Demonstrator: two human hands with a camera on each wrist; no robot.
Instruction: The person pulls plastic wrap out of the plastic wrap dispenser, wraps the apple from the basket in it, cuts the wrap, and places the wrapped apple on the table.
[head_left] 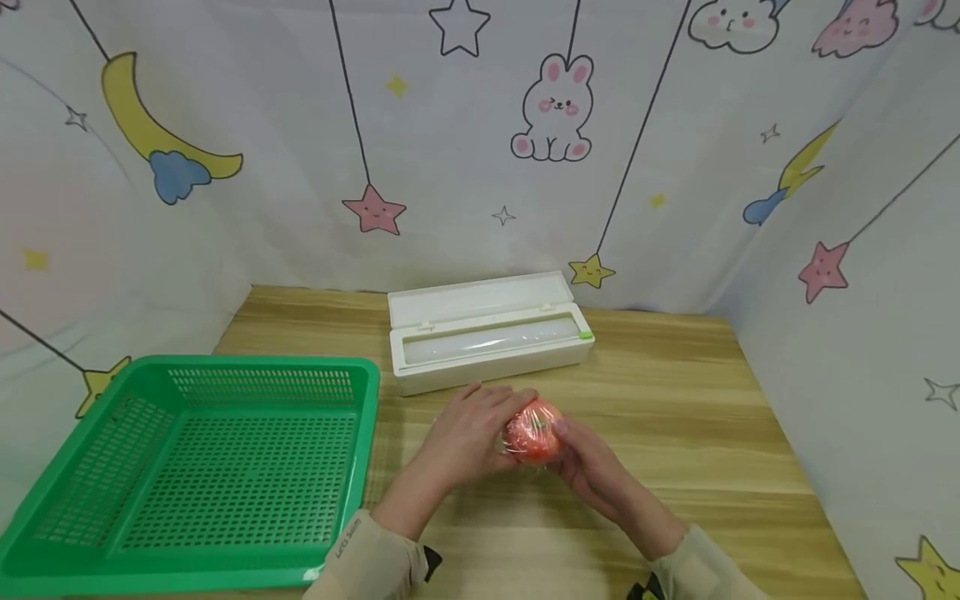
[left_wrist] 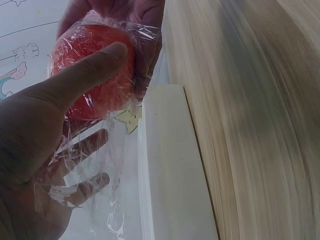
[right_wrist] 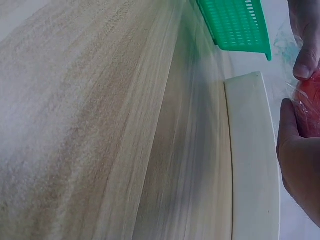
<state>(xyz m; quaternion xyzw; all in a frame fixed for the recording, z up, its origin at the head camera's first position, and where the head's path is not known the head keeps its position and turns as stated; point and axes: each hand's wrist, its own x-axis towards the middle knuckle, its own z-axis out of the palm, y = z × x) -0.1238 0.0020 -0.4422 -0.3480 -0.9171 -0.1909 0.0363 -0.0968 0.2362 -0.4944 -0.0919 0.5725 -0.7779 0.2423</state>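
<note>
A round red fruit (head_left: 534, 435), its exact kind blurred by glossy cling film, is held between both hands above the table. My left hand (head_left: 471, 433) grips it from the left, and in the left wrist view the thumb (left_wrist: 95, 70) lies across its front. Loose cling film (left_wrist: 112, 175) hangs from the fruit over the left fingers. From the right, my right hand (head_left: 600, 473) holds the fruit, its thumb against the wrapped side. Only part of the fruit (right_wrist: 310, 102) shows at the edge of the right wrist view.
Behind the hands, a white cling film box (head_left: 495, 367) stands with its lid (head_left: 480, 300) raised and a roll (head_left: 495, 340) inside. A green plastic basket (head_left: 371, 433) sits on the wooden table (head_left: 675, 400) at the left. Printed curtains surround the table's back and sides.
</note>
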